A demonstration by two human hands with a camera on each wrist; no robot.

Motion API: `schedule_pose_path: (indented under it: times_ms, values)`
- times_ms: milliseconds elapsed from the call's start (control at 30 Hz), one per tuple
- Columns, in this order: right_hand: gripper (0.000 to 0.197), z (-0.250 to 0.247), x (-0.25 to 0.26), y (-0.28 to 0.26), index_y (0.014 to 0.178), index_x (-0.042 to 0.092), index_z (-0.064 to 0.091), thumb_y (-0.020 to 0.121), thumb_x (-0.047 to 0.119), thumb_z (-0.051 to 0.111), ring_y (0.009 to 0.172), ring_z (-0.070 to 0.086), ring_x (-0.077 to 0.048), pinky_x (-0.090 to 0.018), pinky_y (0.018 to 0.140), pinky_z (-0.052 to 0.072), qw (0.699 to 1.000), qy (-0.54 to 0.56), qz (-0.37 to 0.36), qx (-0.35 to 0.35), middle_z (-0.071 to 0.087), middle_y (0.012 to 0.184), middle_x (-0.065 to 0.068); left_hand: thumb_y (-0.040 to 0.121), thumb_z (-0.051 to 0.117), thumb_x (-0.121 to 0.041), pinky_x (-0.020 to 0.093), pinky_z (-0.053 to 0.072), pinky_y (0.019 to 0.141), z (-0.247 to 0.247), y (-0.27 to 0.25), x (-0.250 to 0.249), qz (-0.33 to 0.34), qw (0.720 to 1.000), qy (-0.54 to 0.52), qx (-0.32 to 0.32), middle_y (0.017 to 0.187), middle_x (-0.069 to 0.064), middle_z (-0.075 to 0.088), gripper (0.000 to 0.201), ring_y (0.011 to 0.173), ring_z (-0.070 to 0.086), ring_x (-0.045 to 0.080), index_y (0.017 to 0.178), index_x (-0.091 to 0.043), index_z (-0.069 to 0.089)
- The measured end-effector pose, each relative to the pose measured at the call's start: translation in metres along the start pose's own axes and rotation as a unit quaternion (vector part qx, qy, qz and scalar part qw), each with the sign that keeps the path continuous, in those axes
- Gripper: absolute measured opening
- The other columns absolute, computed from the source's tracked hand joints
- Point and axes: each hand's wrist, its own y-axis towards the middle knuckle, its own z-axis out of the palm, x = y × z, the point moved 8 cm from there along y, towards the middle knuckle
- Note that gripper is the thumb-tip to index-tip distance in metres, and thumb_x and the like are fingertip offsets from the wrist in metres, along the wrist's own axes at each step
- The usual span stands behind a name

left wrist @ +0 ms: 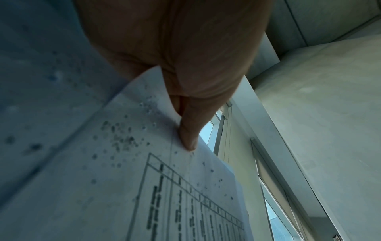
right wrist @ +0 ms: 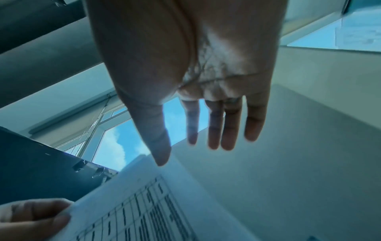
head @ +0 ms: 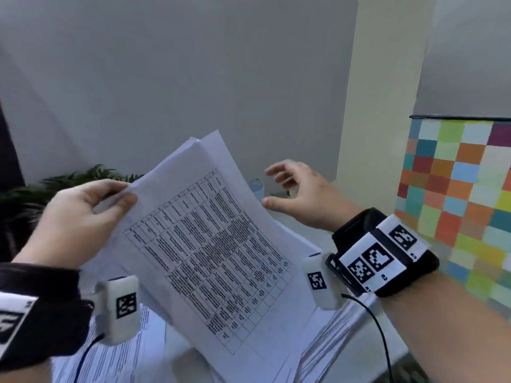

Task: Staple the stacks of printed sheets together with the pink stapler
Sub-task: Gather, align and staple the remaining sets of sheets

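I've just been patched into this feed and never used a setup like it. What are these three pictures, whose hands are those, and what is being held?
No robot here: a person works bare-handed, with a camera on the head and one strapped to each wrist. The big picture is the head view, looking down past both arms. The left hand pinches a stack of printed sheets by its edge and holds it tilted in the air. The right hand is open, fingers spread beside the stack, holding nothing. The other two pictures look along each palm from the wrists: the left wrist view shows the thumb pressed on the paper, the right wrist view shows straight fingers. More printed sheets lie on the surface below. I cannot find the pink stapler in any view.
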Motion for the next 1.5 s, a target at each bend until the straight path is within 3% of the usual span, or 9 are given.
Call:
schedule_pose_path:
  times_ms: [100, 200, 400, 600, 833, 1000, 1233, 1367, 1500]
  values:
    - [0.081, 0.028, 0.002, 0.023, 0.138, 0.031, 0.031, 0.071, 0.046, 0.075, 0.12, 0.044, -0.013, -0.029, 0.096, 0.036, 0.998, 0.039, 0.048, 0.022, 0.042, 0.132, 0.002, 0.085, 0.067, -0.023, 0.018, 0.05, 0.075, -0.008, 0.002, 0.004, -0.019, 1.0, -0.01, -0.017, 0.082, -0.022, 0.07, 0.008, 0.071, 0.059, -0.009, 0.086, -0.03, 0.07]
    - [0.089, 0.06, 0.001, 0.039, 0.131, 0.03, 0.044, 0.055, 0.058, 0.08, 0.11, 0.057, -0.016, -0.039, 0.097, 0.045, 0.981, 0.149, 0.077, 0.093, 0.057, 0.125, 0.003, 0.086, 0.065, -0.018, 0.017, 0.049, 0.074, -0.018, 0.0, 0.002, -0.03, 0.998, -0.043, -0.031, 0.078, -0.024, 0.069, 0.014, 0.07, 0.058, -0.01, 0.086, -0.031, 0.069]
    - [0.034, 0.08, 0.016, 0.062, 0.097, 0.009, 0.068, 0.068, 0.024, 0.076, 0.081, 0.069, -0.016, -0.031, 0.08, 0.055, 0.936, 0.33, 0.041, 0.113, 0.074, 0.092, -0.005, 0.088, 0.063, -0.012, 0.029, 0.051, 0.088, -0.044, -0.002, 0.002, -0.017, 0.993, -0.052, -0.1, 0.094, -0.012, 0.069, 0.025, 0.087, 0.061, -0.001, 0.105, -0.03, 0.065]
    - [0.009, 0.05, 0.036, 0.074, 0.082, 0.008, 0.061, 0.078, 0.01, 0.069, 0.049, 0.062, -0.002, -0.013, 0.046, 0.048, 0.88, 0.473, -0.011, -0.025, 0.07, 0.06, 0.006, 0.07, 0.07, -0.059, 0.041, 0.038, 0.105, -0.053, -0.001, 0.034, -0.113, 0.974, -0.096, -0.174, 0.146, -0.003, 0.038, 0.098, 0.126, 0.045, 0.01, 0.146, -0.034, 0.013]
    - [0.025, 0.051, 0.058, 0.077, 0.088, 0.014, 0.068, 0.068, 0.027, 0.076, 0.071, 0.068, -0.016, -0.031, 0.069, 0.056, 0.863, 0.499, -0.05, -0.063, 0.073, 0.078, 0.001, 0.08, 0.059, -0.042, 0.043, 0.055, 0.084, -0.031, -0.001, 0.002, -0.059, 0.966, -0.205, -0.146, 0.106, -0.002, 0.066, 0.04, 0.096, 0.066, 0.02, 0.114, -0.026, 0.043]
    - [0.087, 0.079, 0.045, 0.086, 0.12, 0.025, 0.046, 0.051, 0.071, 0.073, 0.099, 0.064, -0.018, -0.045, 0.089, 0.052, 0.93, 0.367, 0.009, -0.02, 0.067, 0.105, 0.006, 0.077, 0.066, -0.043, 0.048, 0.05, 0.093, -0.026, -0.001, 0.016, -0.099, 0.973, -0.164, -0.131, 0.117, -0.008, 0.062, 0.053, 0.108, 0.061, 0.014, 0.12, -0.029, 0.038]
    - [0.018, 0.078, 0.044, 0.09, 0.107, 0.026, 0.057, 0.089, 0.026, 0.061, 0.097, 0.066, -0.019, -0.048, 0.091, 0.051, 0.917, 0.395, -0.018, -0.052, 0.069, 0.103, 0.002, 0.089, 0.061, -0.025, 0.049, 0.047, 0.096, -0.025, 0.001, 0.04, -0.127, 0.963, -0.159, -0.179, 0.117, -0.003, 0.061, 0.042, 0.109, 0.058, 0.019, 0.124, -0.028, 0.038]
    - [0.021, 0.079, 0.043, 0.09, 0.11, 0.018, 0.061, 0.09, 0.015, 0.061, 0.096, 0.067, -0.019, -0.048, 0.092, 0.051, 0.917, 0.397, -0.023, -0.034, 0.07, 0.103, -0.001, 0.087, 0.06, -0.034, 0.052, 0.049, 0.092, -0.024, -0.001, 0.036, -0.114, 0.955, -0.187, -0.2, 0.108, -0.002, 0.069, 0.025, 0.103, 0.064, 0.022, 0.11, -0.027, 0.059]
    - [0.036, 0.071, 0.049, 0.088, 0.11, 0.024, 0.058, 0.089, -0.006, 0.054, 0.1, 0.066, -0.02, -0.042, 0.091, 0.051, 0.908, 0.414, -0.059, -0.02, 0.069, 0.106, -0.001, 0.091, 0.056, -0.008, 0.049, 0.05, 0.093, -0.037, -0.001, 0.02, -0.059, 0.95, -0.201, -0.232, 0.104, 0.0, 0.07, 0.024, 0.101, 0.066, 0.022, 0.097, -0.029, 0.063]
